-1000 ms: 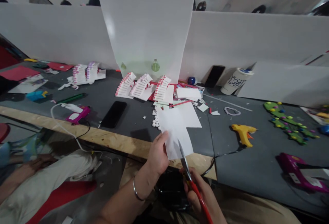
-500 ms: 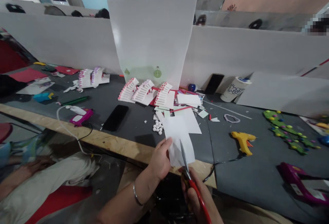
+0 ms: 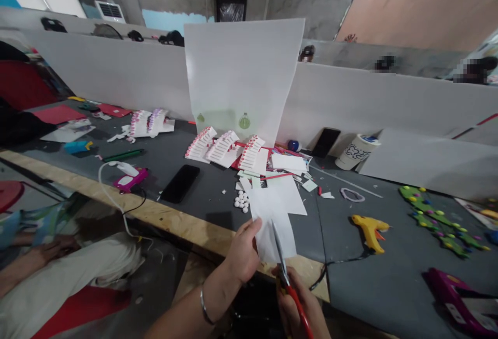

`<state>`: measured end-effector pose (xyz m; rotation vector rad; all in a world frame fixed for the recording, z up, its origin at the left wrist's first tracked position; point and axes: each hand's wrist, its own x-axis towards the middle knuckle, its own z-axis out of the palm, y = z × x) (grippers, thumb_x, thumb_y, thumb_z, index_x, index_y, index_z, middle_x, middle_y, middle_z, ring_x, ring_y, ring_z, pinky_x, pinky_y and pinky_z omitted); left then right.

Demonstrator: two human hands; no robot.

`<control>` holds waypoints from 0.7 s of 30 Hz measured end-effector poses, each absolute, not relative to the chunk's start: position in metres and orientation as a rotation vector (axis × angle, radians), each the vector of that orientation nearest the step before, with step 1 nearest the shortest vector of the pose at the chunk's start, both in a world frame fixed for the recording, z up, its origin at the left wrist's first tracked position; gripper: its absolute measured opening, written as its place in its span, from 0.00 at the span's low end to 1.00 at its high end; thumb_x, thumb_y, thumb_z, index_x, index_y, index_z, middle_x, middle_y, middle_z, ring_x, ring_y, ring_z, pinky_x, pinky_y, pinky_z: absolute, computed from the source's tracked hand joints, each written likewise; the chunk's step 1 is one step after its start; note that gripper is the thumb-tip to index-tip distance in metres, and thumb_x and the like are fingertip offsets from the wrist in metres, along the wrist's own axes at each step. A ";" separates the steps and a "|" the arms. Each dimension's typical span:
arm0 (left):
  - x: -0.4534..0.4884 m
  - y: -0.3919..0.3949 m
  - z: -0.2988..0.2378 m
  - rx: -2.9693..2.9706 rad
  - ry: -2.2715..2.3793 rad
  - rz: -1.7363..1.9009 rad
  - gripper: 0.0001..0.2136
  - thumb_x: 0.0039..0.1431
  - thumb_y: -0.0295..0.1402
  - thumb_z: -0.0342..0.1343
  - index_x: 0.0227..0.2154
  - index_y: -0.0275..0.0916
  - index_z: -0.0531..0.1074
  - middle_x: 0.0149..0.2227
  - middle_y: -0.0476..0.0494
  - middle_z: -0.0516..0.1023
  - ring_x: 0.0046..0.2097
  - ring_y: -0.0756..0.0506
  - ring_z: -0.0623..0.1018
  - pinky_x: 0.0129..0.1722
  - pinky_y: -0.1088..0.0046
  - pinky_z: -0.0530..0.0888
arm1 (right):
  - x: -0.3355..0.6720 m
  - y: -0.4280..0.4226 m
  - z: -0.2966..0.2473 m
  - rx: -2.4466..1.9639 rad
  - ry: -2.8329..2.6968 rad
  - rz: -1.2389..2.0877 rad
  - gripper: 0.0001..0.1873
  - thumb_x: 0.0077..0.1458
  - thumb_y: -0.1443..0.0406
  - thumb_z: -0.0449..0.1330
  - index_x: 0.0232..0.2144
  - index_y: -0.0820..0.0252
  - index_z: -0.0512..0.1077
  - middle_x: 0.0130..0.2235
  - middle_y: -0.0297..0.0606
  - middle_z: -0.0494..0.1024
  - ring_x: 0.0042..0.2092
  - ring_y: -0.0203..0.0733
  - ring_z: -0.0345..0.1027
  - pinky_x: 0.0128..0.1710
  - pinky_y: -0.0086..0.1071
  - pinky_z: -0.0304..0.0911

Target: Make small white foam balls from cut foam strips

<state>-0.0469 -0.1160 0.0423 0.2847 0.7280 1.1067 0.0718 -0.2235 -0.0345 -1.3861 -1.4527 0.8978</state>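
Observation:
My left hand (image 3: pixel 244 252) pinches the left edge of a white sheet of paper (image 3: pixel 268 209), thumb on top. The sheet is held over the table's front edge. My right hand (image 3: pixel 299 297) is wrapped round the red handles of a pair of scissors (image 3: pixel 280 248). The blades point away from me and overlie the sheet's near part; I cannot tell whether they are cutting into it. Just beyond the sheet lie a heap of small white balls (image 3: pixel 241 201) and another white sheet (image 3: pixel 298 199).
White fan-shaped paper pieces with red tips (image 3: pixel 251 153) stand before an upright white board (image 3: pixel 243 69). A black phone (image 3: pixel 181 183) lies to the left, a yellow glue gun (image 3: pixel 370 232) with its cord to the right. Another person's hand (image 3: pixel 54 248) rests at lower left.
The camera view has tilted up slightly, so everything sits lower and a little to the right. Both hands keep their hold on the paper and scissors, which look nearly unmoved relative to each other.

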 end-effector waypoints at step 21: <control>-0.051 -0.108 0.037 0.282 0.733 1.141 0.18 0.36 0.37 0.72 0.30 0.30 0.78 0.27 0.40 0.81 0.31 0.45 0.80 0.36 0.73 0.74 | 0.071 -0.225 -0.031 -1.373 -1.436 1.026 0.34 0.57 0.41 0.45 0.51 0.59 0.67 0.30 0.39 0.74 0.29 0.44 0.68 0.30 0.32 0.65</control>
